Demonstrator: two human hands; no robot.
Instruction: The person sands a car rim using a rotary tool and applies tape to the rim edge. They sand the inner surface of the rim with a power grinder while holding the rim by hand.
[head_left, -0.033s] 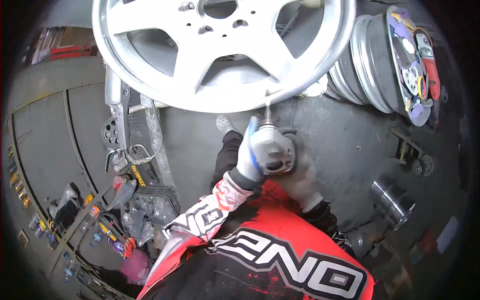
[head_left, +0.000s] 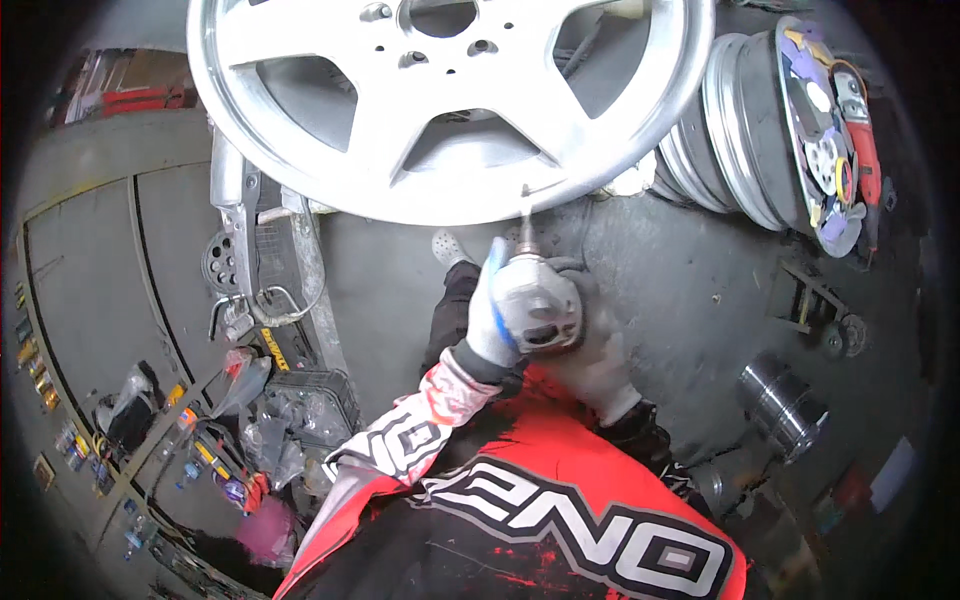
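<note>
A white alloy wheel (head_left: pixel 455 195) with broad spokes and a bare metal outer rim fills the upper middle. A hand-held power tool (head_left: pixel 545 312), grey with vent slots and a thin shaft, points at the wheel's near edge, its blurred tip at the rim face. My left hand (head_left: pixel 492 318), in a white and blue glove, is closed round the tool's left side, thumb along its front. My right hand (head_left: pixel 605 372), gloved and smeared by motion, grips the tool from the right and below; its fingers are mostly hidden.
Bare rims (head_left: pixel 735 130) lie on their sides at the right, with a disc of pads and a red angle grinder (head_left: pixel 862 150). A metal stand (head_left: pixel 232 190) is left of the wheel. An open tool case (head_left: pixel 310 400) and bags lie lower left; a shiny metal cylinder (head_left: pixel 783 405) is lower right.
Both hands and the power tool have shifted slightly left, and the tool's tip has moved left along the wheel's rim. The wheel stays nearly in place.
</note>
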